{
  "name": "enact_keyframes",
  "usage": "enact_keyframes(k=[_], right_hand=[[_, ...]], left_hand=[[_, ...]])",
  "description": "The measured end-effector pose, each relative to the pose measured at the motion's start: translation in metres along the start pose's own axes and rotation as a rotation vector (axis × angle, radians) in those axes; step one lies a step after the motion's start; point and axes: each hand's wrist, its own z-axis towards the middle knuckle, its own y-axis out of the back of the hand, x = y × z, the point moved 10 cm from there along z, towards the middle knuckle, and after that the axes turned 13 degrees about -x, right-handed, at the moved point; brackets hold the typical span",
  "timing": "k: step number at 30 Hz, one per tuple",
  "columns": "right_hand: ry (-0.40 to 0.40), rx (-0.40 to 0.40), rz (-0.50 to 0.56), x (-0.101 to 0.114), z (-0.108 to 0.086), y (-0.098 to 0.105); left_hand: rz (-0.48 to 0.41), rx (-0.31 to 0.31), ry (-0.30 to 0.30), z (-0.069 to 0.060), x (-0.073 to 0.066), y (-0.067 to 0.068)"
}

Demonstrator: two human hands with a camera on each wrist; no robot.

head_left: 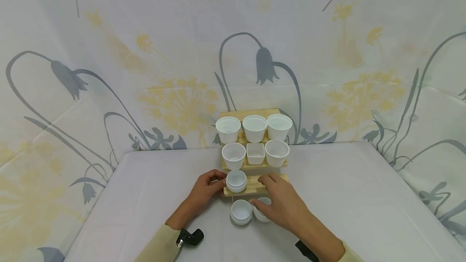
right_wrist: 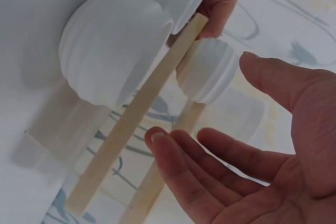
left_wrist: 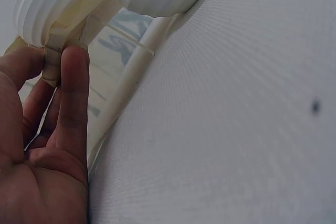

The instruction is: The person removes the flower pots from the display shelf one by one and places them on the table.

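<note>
Backdrop (head_left: pixel 174 51): pale cloth, grey bellflowers, hanging right behind the table.
Table (head_left: pixel 156 181): covered in white.
Wooden stand (head_left: pixel 233 114): tiered, near the table's back edge.
Left hand (head_left: pixel 205 191): pinching the lowest shelf (head_left: pixel 253 187) at its left end.
Right hand (head_left: pixel 284 203): wide, fingers apart, over the front right pot.
Round cups (head_left: pixel 228 130): three above, two a tier below.
Ribbed pots (head_left: pixel 236 182): one on the lowest shelf, two on the table.
Square dish (head_left: pixel 256 155): between the lower cups.

Fingers (right_wrist: pixel 181 171) curve loosely near a white cup (right_wrist: pixel 208 72).
</note>
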Motion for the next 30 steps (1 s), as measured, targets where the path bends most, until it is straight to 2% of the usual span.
enact_keyframes(k=[10, 20, 30], right_hand=[[-0.029, 0.028, 0.006, -0.001, 0.006, -0.001], [-0.107, 0.061, 0.025, -0.006, 0.011, -0.009], [-0.107, 0.057, 0.063, -0.001, 0.018, -0.017]], left_hand=[[0.002, 0.003, -0.013, -0.001, -0.001, 0.000], [0.014, -0.001, 0.002, 0.001, 0.000, 0.000], [0.029, 0.001, -0.003, 0.001, 0.000, 0.001]])
